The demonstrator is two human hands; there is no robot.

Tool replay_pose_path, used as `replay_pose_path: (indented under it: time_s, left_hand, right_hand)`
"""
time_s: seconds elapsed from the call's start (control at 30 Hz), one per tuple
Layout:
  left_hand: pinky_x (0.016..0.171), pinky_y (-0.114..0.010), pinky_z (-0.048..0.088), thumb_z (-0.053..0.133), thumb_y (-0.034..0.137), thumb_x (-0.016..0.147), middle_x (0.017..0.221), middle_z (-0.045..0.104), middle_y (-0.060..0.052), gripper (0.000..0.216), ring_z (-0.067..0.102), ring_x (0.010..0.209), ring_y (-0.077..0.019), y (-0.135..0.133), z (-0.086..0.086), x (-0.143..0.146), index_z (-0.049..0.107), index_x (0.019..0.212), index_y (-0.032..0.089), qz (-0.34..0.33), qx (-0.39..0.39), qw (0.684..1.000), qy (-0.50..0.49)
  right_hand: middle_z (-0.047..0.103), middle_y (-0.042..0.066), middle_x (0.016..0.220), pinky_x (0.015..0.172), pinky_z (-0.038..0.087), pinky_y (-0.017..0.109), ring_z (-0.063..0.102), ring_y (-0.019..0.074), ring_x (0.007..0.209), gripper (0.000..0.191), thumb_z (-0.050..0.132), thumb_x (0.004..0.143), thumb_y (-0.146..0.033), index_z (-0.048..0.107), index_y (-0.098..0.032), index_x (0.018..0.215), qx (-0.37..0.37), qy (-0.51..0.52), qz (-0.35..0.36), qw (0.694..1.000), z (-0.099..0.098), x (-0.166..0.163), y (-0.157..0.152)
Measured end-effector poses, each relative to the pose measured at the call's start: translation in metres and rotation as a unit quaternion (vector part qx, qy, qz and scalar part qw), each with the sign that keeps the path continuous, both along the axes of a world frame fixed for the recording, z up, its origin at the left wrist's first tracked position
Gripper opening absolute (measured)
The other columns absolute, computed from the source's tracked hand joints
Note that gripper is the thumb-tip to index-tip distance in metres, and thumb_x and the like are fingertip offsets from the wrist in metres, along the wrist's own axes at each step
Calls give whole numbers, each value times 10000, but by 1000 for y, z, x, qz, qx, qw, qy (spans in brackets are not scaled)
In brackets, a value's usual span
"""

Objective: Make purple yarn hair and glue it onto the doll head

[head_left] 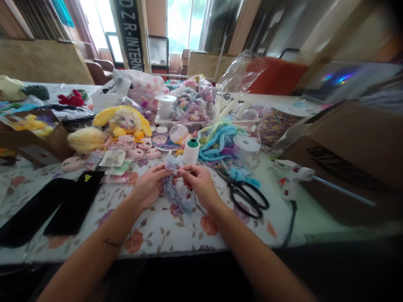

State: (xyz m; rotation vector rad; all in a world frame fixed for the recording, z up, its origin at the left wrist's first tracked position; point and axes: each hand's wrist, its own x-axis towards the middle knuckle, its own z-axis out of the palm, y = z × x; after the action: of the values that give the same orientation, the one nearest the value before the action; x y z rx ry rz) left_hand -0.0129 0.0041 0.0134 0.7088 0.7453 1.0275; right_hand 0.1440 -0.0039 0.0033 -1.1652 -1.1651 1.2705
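Observation:
Between my two hands is a strip of fluffy, pale blue-lilac yarn [176,196], its lower end hanging down over the flowered tablecloth. My left hand [149,186] is closed on the strip's upper part, thumb and fingers pinching it. Close against it, my right hand [198,182] has thumb and index finger pinched together at the strip's edge; anything finer between those fingertips is too small to make out. Just beyond the fingers stands a white thread cone [191,152] with a green top. Black-handled scissors [247,195] lie to the right of my right hand.
A glue gun [291,180] with a clear stick stands at right, before a cardboard box [352,167]. Two black cases [74,205] lie at left. Behind are doll faces [137,153], a yellow-eared doll [124,121], blue yarn [217,142] and a white spool [247,144].

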Motion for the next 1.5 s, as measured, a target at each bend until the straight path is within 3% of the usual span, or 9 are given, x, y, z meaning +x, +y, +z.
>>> replay_pose_path:
  time_s: [0.37,0.53,0.87,1.1,1.3,1.5]
  left_hand:
    - [618,-220,524,727,84,683,763,713,-37,175,646,650,-122,3,-1,-3,713,856,113,28,-28,999,-16]
    - [668,-216,536,706,69,704,792,730,-49,104,662,685,-122,5,-3,-3,708,801,107,25,-34,998,-37]
    - [639,-215,552,642,58,758,752,720,-47,86,672,669,-131,7,-5,-3,701,785,114,46,-68,996,-44]
    - [645,-181,550,724,-38,593,772,733,-33,302,668,651,-107,1,5,-3,704,851,117,14,-35,999,7]
    - [551,-183,515,828,88,588,680,699,-13,241,627,564,-100,1,1,-3,709,796,112,20,-17,998,49]
    - [534,-191,497,764,137,681,593,637,-17,102,590,520,-91,2,0,-3,670,665,101,27,-33,998,41]
  right_hand:
    - [490,-47,540,349,312,190,395,93,438,225,614,819,-402,638,-181,787,30,-68,20,997,1,1,-5]
    - [515,-21,565,410,352,193,474,113,515,232,577,868,-381,647,-181,773,81,-110,11,991,2,0,-6]
    - [547,-6,632,474,407,227,519,137,557,213,578,876,-381,650,-195,801,97,-149,-8,984,-1,0,-11]
    - [551,-16,597,518,397,246,521,145,553,205,555,885,-357,653,-201,795,128,-179,-3,975,1,0,-13]
    - [646,16,726,609,410,258,553,152,646,175,551,902,-298,673,-200,822,205,-242,8,948,-2,-2,-12]
    - [657,18,754,620,412,262,556,150,650,176,557,900,-285,673,-203,795,212,-248,5,945,-2,-3,-13]
